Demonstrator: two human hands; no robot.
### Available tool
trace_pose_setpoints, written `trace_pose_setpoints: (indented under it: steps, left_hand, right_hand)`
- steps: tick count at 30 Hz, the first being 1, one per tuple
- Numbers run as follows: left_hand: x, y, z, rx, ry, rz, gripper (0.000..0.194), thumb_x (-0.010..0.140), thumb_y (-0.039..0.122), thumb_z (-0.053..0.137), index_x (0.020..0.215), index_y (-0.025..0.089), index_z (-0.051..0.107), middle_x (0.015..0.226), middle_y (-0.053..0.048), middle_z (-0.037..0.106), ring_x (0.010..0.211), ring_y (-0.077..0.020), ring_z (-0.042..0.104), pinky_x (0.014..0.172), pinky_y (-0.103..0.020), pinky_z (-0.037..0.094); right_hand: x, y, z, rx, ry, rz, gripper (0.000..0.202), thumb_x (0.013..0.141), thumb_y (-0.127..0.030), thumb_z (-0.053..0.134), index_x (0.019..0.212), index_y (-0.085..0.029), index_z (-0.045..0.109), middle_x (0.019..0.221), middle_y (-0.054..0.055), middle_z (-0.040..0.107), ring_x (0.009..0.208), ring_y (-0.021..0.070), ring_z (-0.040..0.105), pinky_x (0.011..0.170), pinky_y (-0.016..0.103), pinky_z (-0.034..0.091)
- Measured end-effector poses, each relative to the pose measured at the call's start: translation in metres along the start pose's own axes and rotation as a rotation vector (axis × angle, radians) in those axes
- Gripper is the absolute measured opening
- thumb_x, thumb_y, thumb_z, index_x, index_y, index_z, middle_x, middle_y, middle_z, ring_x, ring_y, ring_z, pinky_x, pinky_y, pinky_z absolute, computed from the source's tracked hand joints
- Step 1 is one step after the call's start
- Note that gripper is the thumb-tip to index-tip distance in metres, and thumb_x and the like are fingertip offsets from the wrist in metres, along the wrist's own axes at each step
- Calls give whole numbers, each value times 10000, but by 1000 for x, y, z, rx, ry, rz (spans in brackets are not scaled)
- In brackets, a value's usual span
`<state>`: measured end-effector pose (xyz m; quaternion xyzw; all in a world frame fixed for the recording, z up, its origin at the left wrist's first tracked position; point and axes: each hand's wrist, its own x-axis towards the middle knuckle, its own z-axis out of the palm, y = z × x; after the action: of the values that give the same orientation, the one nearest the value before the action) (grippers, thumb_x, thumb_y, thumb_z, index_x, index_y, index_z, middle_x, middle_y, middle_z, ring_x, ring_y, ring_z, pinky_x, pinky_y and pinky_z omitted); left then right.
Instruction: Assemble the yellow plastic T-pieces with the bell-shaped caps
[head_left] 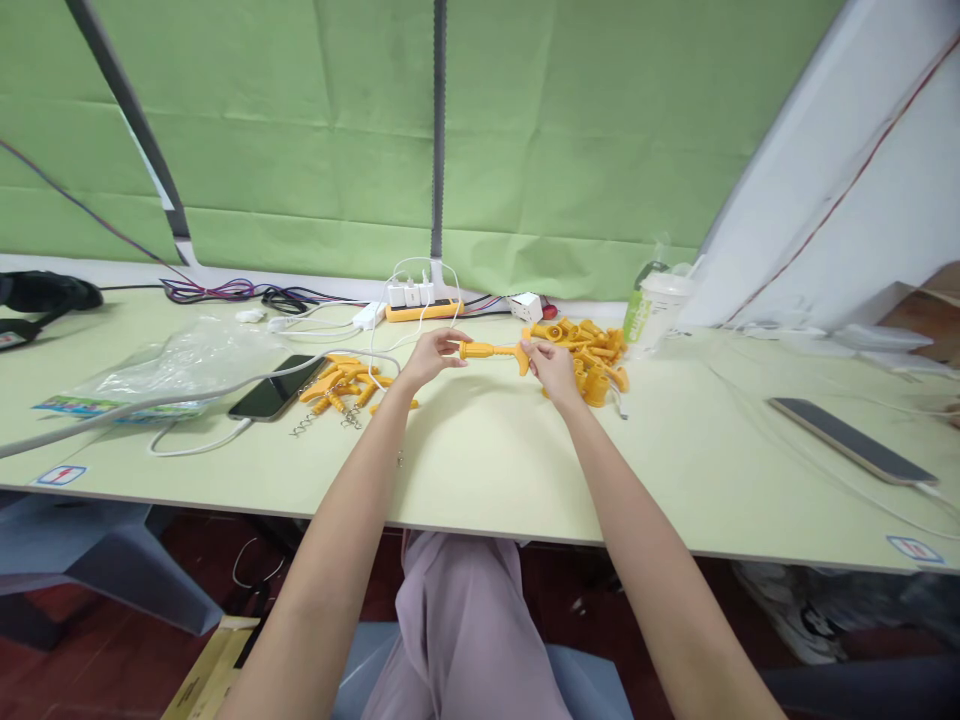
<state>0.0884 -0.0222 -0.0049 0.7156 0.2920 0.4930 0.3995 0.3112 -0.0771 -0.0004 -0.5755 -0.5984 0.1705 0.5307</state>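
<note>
Collar (466,350) of the T-handled yellow plastic tool (495,350) is sitting between your half-curled left hand's (429,358) fingertips; your right hand (553,372) is pinching its handle (523,353), seemingly levelling it above the pale-green tabletop (480,460).

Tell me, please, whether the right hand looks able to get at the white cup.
Probably, once freed: the right hand holds an orange piece. The pile of orange parts lies between that hand and the white cup, but looks low enough to reach over.
</note>
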Motion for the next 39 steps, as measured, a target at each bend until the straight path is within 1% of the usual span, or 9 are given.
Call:
trace_pose_setpoints:
  steps: [12, 18, 27, 31, 35, 37, 39]
  left_hand:
    - [-1, 2, 0, 7, 1, -10, 374, 498, 192, 775, 851, 163, 657, 1023, -79, 658, 892, -187, 590, 917, -399, 424]
    - [0, 2, -1, 13, -2, -14, 384, 499, 185, 771, 862, 154, 649, 1042, -86, 655, 892, -181, 591, 910, -385, 431]
    - [-1, 2, -1, 49, 4, -13, 387, 504, 181, 758, 870, 150, 635, 1043, -83, 659, 891, -167, 597, 910, -366, 428]
    - [0, 2, 1, 62, 47, 24, 348, 478, 151, 749, 797, 146, 611, 989, -77, 667, 901, -179, 604, 906, -370, 420]
    - [1, 3, 6, 74, 102, 74, 284, 465, 112, 719, 690, 145, 549, 927, -60, 654, 906, -192, 607, 851, -359, 439]
    - [1, 4, 7, 78, 109, 87, 267, 468, 93, 700, 667, 146, 531, 907, -51, 644, 896, -189, 605, 833, -354, 446]
    - [0, 6, 8, 85, 91, 87, 255, 481, 85, 687, 675, 148, 535, 920, -50, 637, 908, -188, 599, 831, -351, 448]
  right_hand:
    - [-2, -1, -1, -3, -7, 5, 523, 727, -663, 506, 507, -190, 474, 448, -32, 433, 437, 90, 357, 478, 248, 273]
    - [-1, 0, 0, -9, -11, 3, 543, 714, -690, 493, 513, -185, 488, 449, -30, 437, 434, 87, 357, 467, 245, 277]
    - [-2, -5, -1, -34, -17, 12, 549, 716, -692, 481, 521, -179, 492, 443, -34, 436, 435, 83, 361, 474, 237, 274]
    - [-3, -6, 1, -40, -28, 2, 558, 715, -708, 459, 521, -186, 490, 434, -30, 438, 448, 94, 384, 474, 237, 278]
    - [-4, -4, 2, -9, -41, 5, 542, 723, -683, 479, 511, -185, 472, 438, -39, 429, 443, 82, 370, 475, 230, 280]
    - [-3, -2, 3, 22, -43, 19, 526, 728, -661, 496, 510, -183, 464, 437, -46, 418, 431, 72, 348, 468, 226, 272]
    - [-2, 0, 3, 51, -43, 36, 512, 731, -643, 509, 510, -184, 456, 434, -51, 407, 421, 68, 330, 457, 225, 260]
